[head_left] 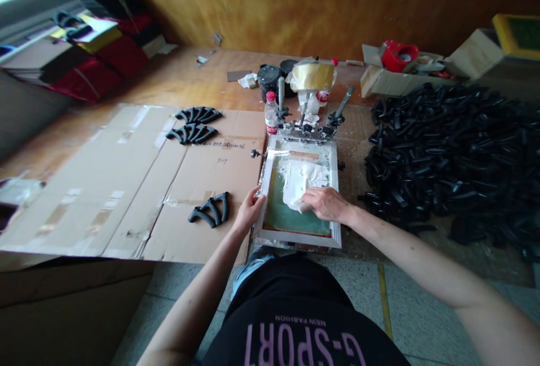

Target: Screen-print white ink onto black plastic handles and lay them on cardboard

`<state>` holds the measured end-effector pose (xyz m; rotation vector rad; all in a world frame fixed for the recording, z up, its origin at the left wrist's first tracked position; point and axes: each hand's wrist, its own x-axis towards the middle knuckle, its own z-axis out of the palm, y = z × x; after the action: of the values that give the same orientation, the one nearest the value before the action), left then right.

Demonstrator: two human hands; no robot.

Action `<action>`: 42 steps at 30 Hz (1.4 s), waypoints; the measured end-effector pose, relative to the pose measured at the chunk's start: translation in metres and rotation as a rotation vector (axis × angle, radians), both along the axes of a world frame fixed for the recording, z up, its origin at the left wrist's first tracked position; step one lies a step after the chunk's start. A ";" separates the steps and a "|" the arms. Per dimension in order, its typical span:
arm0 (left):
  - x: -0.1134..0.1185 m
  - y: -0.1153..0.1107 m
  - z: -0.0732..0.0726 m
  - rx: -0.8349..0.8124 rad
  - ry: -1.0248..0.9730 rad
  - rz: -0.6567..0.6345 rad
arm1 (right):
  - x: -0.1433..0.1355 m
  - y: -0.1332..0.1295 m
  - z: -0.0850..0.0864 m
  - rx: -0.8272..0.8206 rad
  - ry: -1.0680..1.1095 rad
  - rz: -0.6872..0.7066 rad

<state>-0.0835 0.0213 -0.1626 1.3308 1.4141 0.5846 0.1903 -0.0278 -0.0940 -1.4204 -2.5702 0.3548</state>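
Observation:
A screen printing frame (337,217) with a silver rim and green mesh lies in front of me, joined to a metal hinge clamp (306,130) at its far end. My left hand (251,208) grips the frame's left rim, thumb on top and the other fingers partly hidden. On the mesh, my right hand (324,203) is closed on the near edge of a crumpled white rag (306,177). A flat wooden-coloured strip (304,155) lies across the mesh beyond the rag.
Black curved handles (211,211) lie on the cardboard (139,175) at left, with two more groups farther back. A large heap of black handles (426,158) covers the right side. Behind the clamp stand a bottle (271,116), dark tubs (269,78) and a tape roll (312,76).

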 end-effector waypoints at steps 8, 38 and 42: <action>0.001 -0.001 0.004 -0.014 -0.024 0.033 | -0.009 -0.008 -0.020 0.183 0.046 -0.045; 0.073 -0.057 0.056 -0.546 -0.543 0.096 | -0.055 -0.016 -0.032 0.007 0.125 -0.448; 0.014 -0.053 0.035 -0.399 -0.504 0.327 | -0.027 -0.031 -0.028 0.054 0.185 -0.249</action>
<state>-0.0691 -0.0317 -0.1277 0.5841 1.2437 0.7442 0.1635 -0.0589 -0.1225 -1.5840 -2.2107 0.3572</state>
